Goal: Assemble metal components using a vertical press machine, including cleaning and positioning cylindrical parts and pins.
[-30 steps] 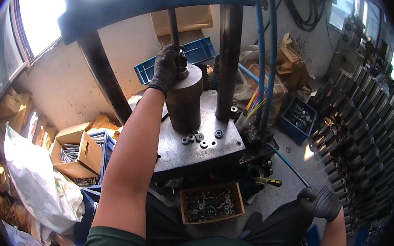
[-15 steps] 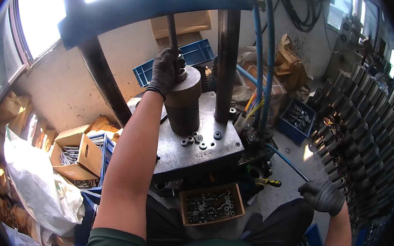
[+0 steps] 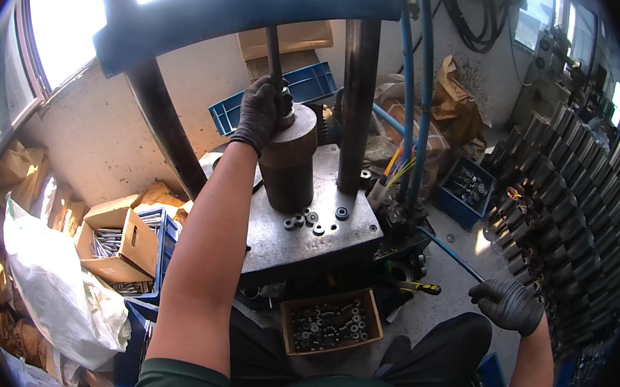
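Observation:
My left hand (image 3: 259, 114), in a dark glove, is closed around the lower end of an upright metal rod (image 3: 273, 49). Just beneath its fingers, a small metal ring (image 3: 285, 120) sits on top of a thick steel cylinder (image 3: 287, 173). The cylinder stands on a steel press table (image 3: 284, 241). In front of its base lie several small round metal parts (image 3: 311, 217), and another ringed part (image 3: 342, 213) lies to their right. Low on the right, my gloved right hand (image 3: 508, 305) grips the near end of a long lever bar (image 3: 451, 254). The fingers partly hide what each holds.
A blue crossbeam (image 3: 252, 8) spans overhead between dark columns (image 3: 357, 105). Below the table is a box of small metal parts (image 3: 328, 353). A carton of rods (image 3: 145, 242) and a white sack (image 3: 59, 282) stand left; stacked metal tubes (image 3: 568, 194) fill the right.
Almost nothing differs. My right hand and the lever end have shifted very slightly up; my left hand stays at the rod above the cylinder.

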Action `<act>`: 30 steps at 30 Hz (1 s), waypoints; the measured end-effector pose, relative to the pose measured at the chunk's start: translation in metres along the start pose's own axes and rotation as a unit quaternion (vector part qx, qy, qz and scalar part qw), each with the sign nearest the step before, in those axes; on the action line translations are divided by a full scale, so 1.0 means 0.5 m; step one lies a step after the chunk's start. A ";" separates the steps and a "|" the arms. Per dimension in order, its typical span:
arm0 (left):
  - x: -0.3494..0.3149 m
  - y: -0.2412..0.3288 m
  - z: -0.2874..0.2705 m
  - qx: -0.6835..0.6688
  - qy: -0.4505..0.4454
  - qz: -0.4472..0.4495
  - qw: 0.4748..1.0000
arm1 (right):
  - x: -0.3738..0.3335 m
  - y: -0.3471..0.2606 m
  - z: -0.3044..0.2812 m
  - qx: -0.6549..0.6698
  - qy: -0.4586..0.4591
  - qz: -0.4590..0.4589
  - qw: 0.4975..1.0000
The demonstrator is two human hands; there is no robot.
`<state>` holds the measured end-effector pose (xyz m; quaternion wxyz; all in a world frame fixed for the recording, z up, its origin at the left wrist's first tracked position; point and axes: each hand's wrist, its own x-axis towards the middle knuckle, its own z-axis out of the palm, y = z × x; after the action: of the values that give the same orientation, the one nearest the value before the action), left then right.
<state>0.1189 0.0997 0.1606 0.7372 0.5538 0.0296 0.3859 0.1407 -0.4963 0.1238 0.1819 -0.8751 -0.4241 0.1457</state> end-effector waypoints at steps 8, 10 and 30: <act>0.004 -0.003 -0.003 0.001 -0.006 0.015 1.000 | 0.000 0.005 -0.001 -0.021 0.003 -0.029 0.999; 0.004 -0.001 0.001 0.006 0.001 0.011 1.000 | -0.004 0.022 0.005 -0.061 -0.040 -0.031 0.997; 0.014 0.002 -0.015 0.014 -0.049 -0.049 0.998 | 0.222 -0.077 -0.135 -0.095 0.452 -0.123 0.878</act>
<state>0.1194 0.1100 0.1612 0.7482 0.5799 0.0262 0.3213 0.2083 -0.3990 0.1896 0.2860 -0.7997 -0.4114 -0.3308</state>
